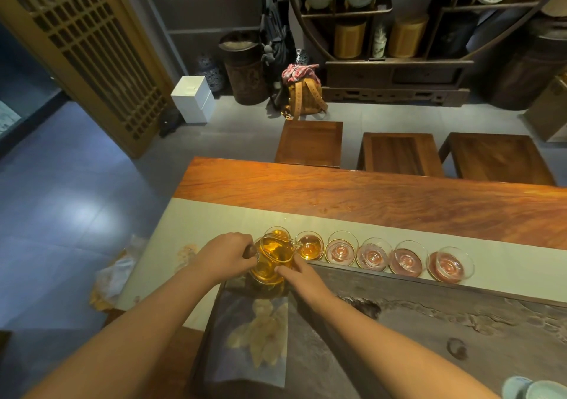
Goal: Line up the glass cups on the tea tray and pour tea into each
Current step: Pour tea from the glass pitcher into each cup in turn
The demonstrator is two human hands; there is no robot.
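Head view, from the left: a lattice screen point(92, 48) stands past the table end, with a white box point(193, 99) on the floor beside it and a crumpled bag point(115, 276) lower down by the table's corner. A pale runner point(214, 217) covers the near half of the wooden table point(368, 193).

The left hand point(225, 256) is curled round the dark handle of the glass pitcher point(273, 259), which is about full of amber tea and tilted to the right, its spout over the second cup point(310, 246). The right hand point(302, 274) has its fingers laid fairly straight against the pitcher's near side — touching it, not wrapped round it.

Six cups stand in a row on the runner, just beyond the far edge of the dark tea tray point(445, 322), not on it. The first cup point(277, 233), partly hidden behind the pitcher, holds amber tea; the second holds tea too. The third cup point(342, 246), fourth cup point(373, 254), fifth cup point(408, 259) and sixth cup point(449, 265) look clear, with no amber in them.

A printed cloth point(257, 337) lies on the tray's left end under the pitcher. Past the table stand three wooden stools point(399, 153), with a backpack point(303, 91) and shelving point(399, 30) behind — and a pale dish point(534, 388) at the lower right corner.
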